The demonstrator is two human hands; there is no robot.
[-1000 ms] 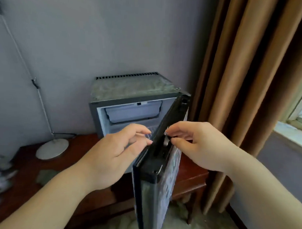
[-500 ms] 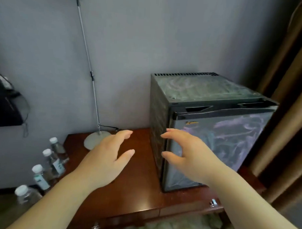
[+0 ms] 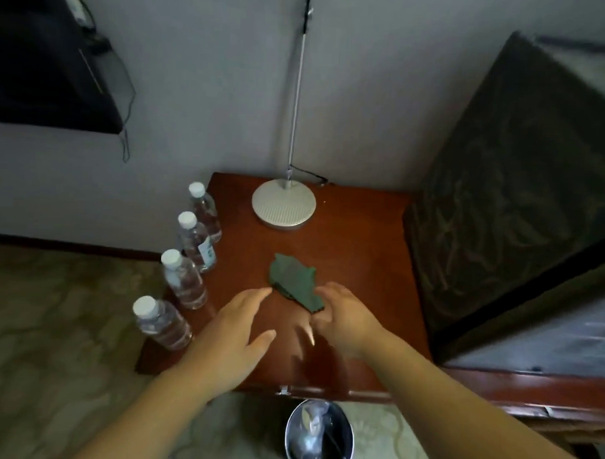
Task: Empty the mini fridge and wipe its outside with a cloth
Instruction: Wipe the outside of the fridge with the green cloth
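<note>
Both grips are open and empty: the left hand [image 3: 234,333] and right hand [image 3: 347,322] flank the near end of the green cloth [image 3: 292,282], lying on the surface [image 3: 362,255] at their twelve o'clock. Best gather it whole, then swing toward the mini fridge [image 3: 518,188] at three o'clock.

Cloth [image 3: 294,284] on table [image 3: 361,265], bottles [image 3: 190,256] left, fridge [image 3: 522,189] right

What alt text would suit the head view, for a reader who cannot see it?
A person's open left hand and right hand hover over a wooden table, either side of a crumpled green cloth. Four water bottles line the table's left edge, a white lamp base stands behind the cloth, and the closed mini fridge sits at right.
</note>
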